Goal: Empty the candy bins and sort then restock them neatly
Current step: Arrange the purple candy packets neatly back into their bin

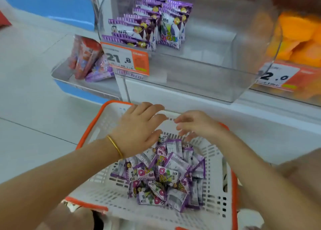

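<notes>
I am in a shop: an orange price tag [125, 59] reading 21.8 hangs on the front of the clear candy bin [208, 69], orange packets [298, 38] with their own price tag [278, 78] sit just right of it, and my white shopping basket [90, 125] stands below it.

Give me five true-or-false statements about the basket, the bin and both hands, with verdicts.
1. Purple packets lie heaped loose in the basket. True.
2. The clear bin is packed full. False: stacked packets fill only its back left part.
3. The left hand has a gold bracelet at its wrist. True.
4. The right hand pinches a packet. False: it is open over the basket, holding nothing.
5. The price tag on the bin reads 35.5. False: it reads 21.8.
</notes>
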Available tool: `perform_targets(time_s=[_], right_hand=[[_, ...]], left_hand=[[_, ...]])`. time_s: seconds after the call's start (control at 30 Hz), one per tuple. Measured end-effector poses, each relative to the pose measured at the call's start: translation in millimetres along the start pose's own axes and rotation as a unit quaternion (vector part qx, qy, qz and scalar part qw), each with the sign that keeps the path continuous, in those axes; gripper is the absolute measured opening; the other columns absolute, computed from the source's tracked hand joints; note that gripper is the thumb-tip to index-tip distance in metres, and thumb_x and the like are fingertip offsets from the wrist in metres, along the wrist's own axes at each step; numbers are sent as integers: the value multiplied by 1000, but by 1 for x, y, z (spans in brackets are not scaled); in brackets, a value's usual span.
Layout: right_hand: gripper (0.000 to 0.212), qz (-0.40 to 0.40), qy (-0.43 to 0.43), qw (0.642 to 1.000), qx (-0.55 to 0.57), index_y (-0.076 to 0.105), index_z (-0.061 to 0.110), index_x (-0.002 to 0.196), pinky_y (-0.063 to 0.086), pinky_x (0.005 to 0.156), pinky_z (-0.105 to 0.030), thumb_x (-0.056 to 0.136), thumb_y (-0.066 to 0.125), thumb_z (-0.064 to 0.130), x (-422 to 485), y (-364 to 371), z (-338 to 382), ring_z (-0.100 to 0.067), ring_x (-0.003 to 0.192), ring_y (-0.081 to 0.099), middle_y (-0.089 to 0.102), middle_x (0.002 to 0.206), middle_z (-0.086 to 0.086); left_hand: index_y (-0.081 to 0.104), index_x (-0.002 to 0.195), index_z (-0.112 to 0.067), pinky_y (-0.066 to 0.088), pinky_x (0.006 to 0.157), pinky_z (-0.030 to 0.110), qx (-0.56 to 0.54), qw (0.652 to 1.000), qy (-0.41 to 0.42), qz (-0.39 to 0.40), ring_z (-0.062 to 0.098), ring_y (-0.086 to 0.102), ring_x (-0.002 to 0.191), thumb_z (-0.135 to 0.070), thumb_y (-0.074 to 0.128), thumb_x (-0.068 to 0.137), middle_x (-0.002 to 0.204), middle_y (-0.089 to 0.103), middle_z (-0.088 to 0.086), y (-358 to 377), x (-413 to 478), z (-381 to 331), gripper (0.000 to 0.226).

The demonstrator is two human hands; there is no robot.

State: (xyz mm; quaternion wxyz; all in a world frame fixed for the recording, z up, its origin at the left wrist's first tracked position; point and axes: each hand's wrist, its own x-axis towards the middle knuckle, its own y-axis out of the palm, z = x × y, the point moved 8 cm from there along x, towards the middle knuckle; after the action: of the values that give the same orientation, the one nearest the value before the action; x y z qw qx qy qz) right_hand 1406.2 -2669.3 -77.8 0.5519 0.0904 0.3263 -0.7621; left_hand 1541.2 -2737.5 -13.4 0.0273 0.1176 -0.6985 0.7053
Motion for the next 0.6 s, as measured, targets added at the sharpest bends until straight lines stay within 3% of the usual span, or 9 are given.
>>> perform_targets(time_s=[0.1,0.17,0.23,0.3,0.4,0.47,0.6], right_hand=[[34,10,86,988,-126,55,3,123,54,86,-40,91,59,16,53,30,-105,-25,99,62,60,113,-8],[62,41,95,979,-176,38,9,141,44,101,-38,88,65,26,72,57,-156,-27,121,52,47,141,-11],[87,63,100,978,-171,13,14,152,38,106,-35,86,68,32,77,83,-186,-27,131,44,30,153,-9],[100,39,114,983,-135,1,19,152,38,107,-40,83,71,36,79,95,-204,-28,134,41,31,153,-9],[106,-59,113,985,-113,11,18,152,37,108,-41,74,79,39,85,93,-213,-28,134,40,33,152,-7],[103,-83,146,985,-50,19,11,149,36,106,-39,71,83,31,89,92,-220,-29,133,40,37,149,-10],[70,-84,193,978,1,42,5,129,47,93,-41,75,80,26,87,104,-232,-31,115,54,55,129,-12]], left_hand=[[63,107,-15,53,79,43,-22,996,-19,81,31,57,103,-36,43,83,122,60,9,38,-14,-5,37],[64,107,-16,54,79,43,-24,993,-25,110,31,59,103,-36,41,82,122,61,8,53,-21,-7,39],[64,107,-16,55,79,42,-23,992,-22,120,31,59,103,-36,40,81,123,61,8,63,-24,-7,41],[64,107,-16,55,79,44,-34,991,-29,129,32,59,103,-35,40,81,124,60,9,69,-25,-4,41],[63,108,-14,55,81,47,-56,986,-58,144,33,58,104,-35,38,83,125,58,11,78,-27,6,40],[63,108,-14,55,81,48,-66,982,-76,161,33,57,105,-35,37,84,126,58,11,86,-31,11,41],[65,107,-14,56,79,47,-78,975,-90,187,33,60,100,-35,36,82,121,61,10,100,-37,15,44]])
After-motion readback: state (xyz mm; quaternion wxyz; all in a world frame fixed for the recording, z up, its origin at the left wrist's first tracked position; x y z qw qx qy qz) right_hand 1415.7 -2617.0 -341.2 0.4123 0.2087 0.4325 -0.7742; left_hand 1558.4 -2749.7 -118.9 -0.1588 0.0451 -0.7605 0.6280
